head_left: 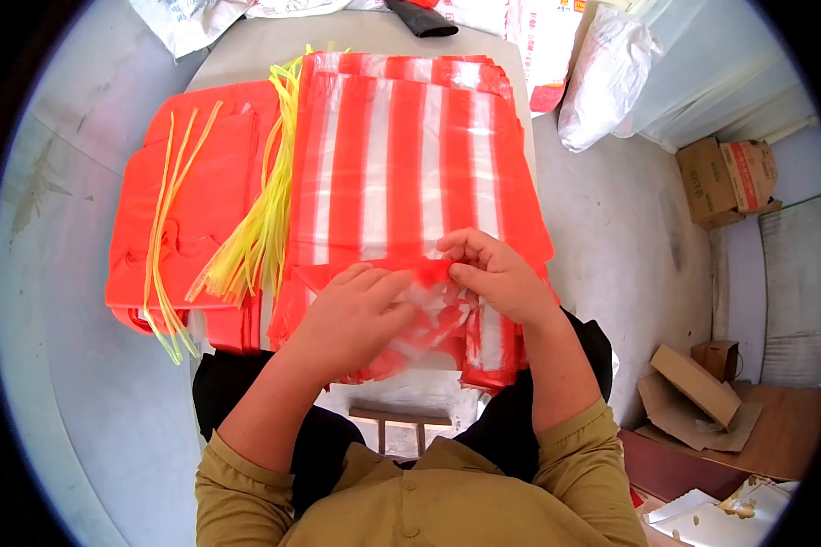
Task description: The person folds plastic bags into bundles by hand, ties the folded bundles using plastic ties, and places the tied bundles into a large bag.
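Olive btn-front shirt [410,500], blk trousers [324,448].

Upper left: white sack [187,25], blue print. Top centre: black tube-shaped item [421,18]. Upper right: white plastic bag [604,82], crumpled; translucent sheeting [716,77] beyond it. Right, above mid-height: cardboard carton [708,182], printed. Lower right: open cardboard box [693,401]; small brown box [717,358] just behind. Bottom right: white item [753,506], brown-spotted. Bottom centre: brown frame [401,417], partly hidden.
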`<control>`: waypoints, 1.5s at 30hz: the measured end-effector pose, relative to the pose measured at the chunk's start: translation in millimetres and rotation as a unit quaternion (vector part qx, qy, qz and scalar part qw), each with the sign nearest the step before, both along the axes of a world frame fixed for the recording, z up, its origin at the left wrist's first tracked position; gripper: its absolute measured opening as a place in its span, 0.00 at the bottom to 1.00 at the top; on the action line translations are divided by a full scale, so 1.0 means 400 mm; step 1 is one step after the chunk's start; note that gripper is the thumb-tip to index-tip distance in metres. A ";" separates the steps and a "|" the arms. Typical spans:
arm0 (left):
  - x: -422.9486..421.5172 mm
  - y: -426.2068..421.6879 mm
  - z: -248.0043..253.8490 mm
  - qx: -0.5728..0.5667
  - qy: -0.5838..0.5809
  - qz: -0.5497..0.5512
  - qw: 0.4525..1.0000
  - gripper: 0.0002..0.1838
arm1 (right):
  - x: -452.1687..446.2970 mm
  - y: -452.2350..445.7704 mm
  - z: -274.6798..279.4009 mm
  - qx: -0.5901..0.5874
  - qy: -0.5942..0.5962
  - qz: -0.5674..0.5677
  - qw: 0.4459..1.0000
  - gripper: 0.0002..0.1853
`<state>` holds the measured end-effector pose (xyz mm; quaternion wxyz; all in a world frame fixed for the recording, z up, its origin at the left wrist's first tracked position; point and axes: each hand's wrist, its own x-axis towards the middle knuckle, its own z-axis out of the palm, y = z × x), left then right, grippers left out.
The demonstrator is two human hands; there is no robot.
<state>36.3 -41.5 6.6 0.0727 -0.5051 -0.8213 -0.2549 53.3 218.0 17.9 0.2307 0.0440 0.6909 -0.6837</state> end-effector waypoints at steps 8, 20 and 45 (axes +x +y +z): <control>0.015 -0.002 0.015 0.030 -0.024 0.037 0.999 0.06 | 0.004 -0.073 0.022 0.129 0.053 -0.028 0.990 0.12; 0.009 0.012 0.007 0.047 -0.017 0.011 0.999 0.06 | 0.000 -0.082 -0.018 0.245 0.252 0.047 0.935 0.20; 0.014 0.030 0.030 0.063 -0.083 0.056 0.993 0.07 | 0.014 -0.087 -0.012 0.304 0.311 0.030 0.900 0.21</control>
